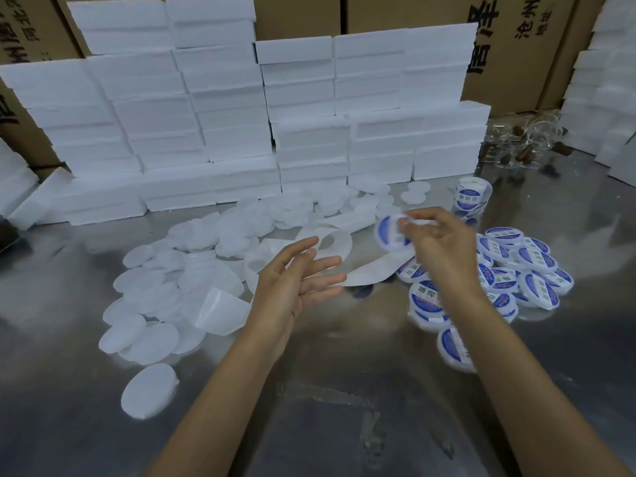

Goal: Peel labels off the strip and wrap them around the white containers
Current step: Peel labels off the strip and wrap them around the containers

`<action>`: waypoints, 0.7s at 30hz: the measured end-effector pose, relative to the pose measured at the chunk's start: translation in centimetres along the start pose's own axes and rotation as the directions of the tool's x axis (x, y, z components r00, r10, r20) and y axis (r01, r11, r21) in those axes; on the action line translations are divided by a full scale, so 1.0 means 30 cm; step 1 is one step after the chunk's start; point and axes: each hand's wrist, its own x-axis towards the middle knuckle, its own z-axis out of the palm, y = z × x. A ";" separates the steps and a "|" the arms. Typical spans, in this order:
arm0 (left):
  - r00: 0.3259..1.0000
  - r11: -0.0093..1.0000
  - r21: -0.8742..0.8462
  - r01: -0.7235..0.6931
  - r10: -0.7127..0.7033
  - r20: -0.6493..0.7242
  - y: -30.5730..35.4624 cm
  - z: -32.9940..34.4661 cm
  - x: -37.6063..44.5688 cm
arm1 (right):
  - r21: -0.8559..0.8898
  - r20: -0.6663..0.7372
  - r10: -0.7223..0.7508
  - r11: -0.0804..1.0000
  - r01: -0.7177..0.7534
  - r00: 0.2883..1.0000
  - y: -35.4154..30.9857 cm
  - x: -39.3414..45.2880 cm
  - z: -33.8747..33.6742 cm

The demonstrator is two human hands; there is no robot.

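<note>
My right hand holds a white container with a blue label above the table, fingers curled round it; the image is blurred there. My left hand hovers open with fingers spread, holding nothing, just left of the curling white backing strip. A roll of blue labels stands behind my right hand. Several unlabelled white containers lie scattered on the left. A pile of labelled containers lies on the right.
Stacks of white foam boxes wall off the back of the metal table. Cardboard cartons stand behind them. More foam boxes rise at the far right, beside a tangle of clear plastic with brown pieces.
</note>
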 end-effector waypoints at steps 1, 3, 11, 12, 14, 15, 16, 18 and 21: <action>1.000 1.000 0.000 -0.003 0.003 -0.009 0.001 -0.005 0.002 | -0.016 -0.082 0.026 0.999 -0.028 0.996 0.004 0.031 -0.041; 0.999 1.000 -0.008 0.002 -0.002 -0.036 -0.003 -0.016 0.008 | -0.114 -0.224 0.048 0.991 -0.075 0.973 0.024 0.078 -0.128; 0.989 0.996 0.056 0.062 -0.054 -0.139 -0.052 -0.059 0.042 | -0.581 -0.349 0.062 0.769 -0.268 0.935 0.076 0.102 -0.265; 0.988 0.995 0.070 0.066 -0.055 -0.146 -0.056 -0.064 0.045 | -0.607 -0.347 0.049 0.749 -0.264 0.937 0.076 0.098 -0.260; 0.986 0.993 0.091 0.072 -0.057 -0.159 -0.059 -0.073 0.048 | -0.650 -0.338 0.008 0.722 -0.240 0.941 0.071 0.093 -0.248; 0.985 0.993 0.093 0.075 -0.059 -0.164 -0.059 -0.075 0.050 | -0.662 -0.335 -0.023 0.718 -0.217 0.942 0.067 0.090 -0.239; 0.984 0.993 0.094 0.076 -0.059 -0.166 -0.057 -0.075 0.050 | -0.669 -0.327 -0.065 0.720 -0.183 0.943 0.061 0.086 -0.227; 0.985 0.990 0.113 0.079 -0.059 -0.164 -0.052 -0.068 0.047 | -0.680 -0.272 -0.171 0.730 -0.063 0.947 0.040 0.068 -0.180; 0.988 0.981 0.172 0.085 -0.060 -0.145 -0.041 -0.053 0.032 | -0.685 -0.070 -0.280 0.711 0.157 0.958 0.010 0.005 -0.060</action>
